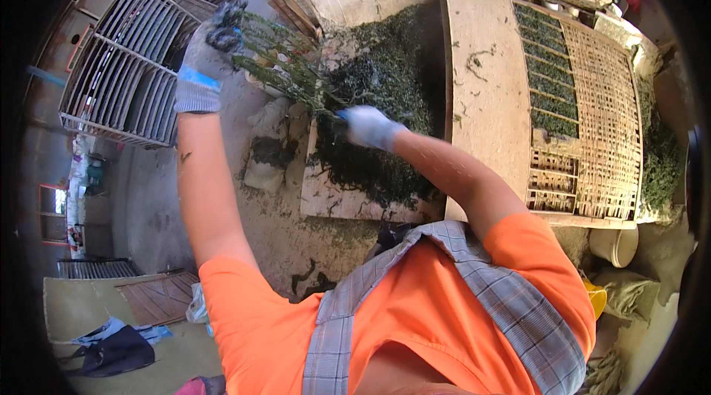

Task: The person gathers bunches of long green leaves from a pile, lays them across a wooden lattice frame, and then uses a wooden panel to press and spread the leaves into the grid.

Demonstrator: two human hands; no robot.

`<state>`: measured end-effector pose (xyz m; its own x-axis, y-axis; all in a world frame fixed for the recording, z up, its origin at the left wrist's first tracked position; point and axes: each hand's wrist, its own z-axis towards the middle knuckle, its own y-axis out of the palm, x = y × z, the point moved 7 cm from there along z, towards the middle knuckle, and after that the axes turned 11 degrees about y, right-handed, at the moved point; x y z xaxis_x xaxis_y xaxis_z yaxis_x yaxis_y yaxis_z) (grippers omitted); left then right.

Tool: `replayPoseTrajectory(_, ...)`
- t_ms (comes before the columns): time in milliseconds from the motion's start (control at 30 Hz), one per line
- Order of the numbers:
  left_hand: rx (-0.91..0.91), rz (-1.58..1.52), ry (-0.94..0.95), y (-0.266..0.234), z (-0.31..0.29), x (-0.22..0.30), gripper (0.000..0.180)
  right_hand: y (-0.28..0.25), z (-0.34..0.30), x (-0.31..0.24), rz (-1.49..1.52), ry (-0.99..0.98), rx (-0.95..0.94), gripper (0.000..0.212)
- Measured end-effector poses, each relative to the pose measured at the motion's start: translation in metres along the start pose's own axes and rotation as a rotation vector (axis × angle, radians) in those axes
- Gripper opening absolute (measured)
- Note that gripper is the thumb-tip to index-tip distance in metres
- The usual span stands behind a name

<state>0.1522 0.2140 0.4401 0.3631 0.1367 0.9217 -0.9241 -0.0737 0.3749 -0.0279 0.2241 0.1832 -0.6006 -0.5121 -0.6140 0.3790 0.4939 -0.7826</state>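
Note:
My left hand (207,50), in a pale knit glove with dark blue fingers, is raised at the upper left, closed on one end of a long strip of stringy green strands (285,61). They look like seaweed, though I cannot be sure of the kind. The strip slants down to the right, stretched between both hands. At its lower end my right hand (370,128), gloved alike and blurred by motion, appears closed on the strands. Beneath and behind it lies a heap of dark green shreds (392,76) in a wooden bin, spilling onto a pale board (333,201) at the front.
A wide wooden board (481,84) flanks the heap on the right. Beyond it stands a slatted frame with woven lattice (603,113) over more green shreds. Barred racks (122,61) stand at the left. A pale bucket (615,245) is at the right, and a lumpy sack (266,139) beside the bin.

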Motion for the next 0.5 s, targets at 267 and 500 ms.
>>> replayPoseTrajectory(267, -0.106, 0.21, 0.047, 0.006, -0.047, -0.098, 0.037, -0.096, -0.037, -0.003, -0.054, 0.015, 0.035, 0.025)
replayPoseTrajectory(500, -0.351, 0.545, 0.087, 0.037, -0.048, -0.158, 0.03, -0.099, 0.04, 0.018, 0.628, -0.087, -0.102, 0.032)
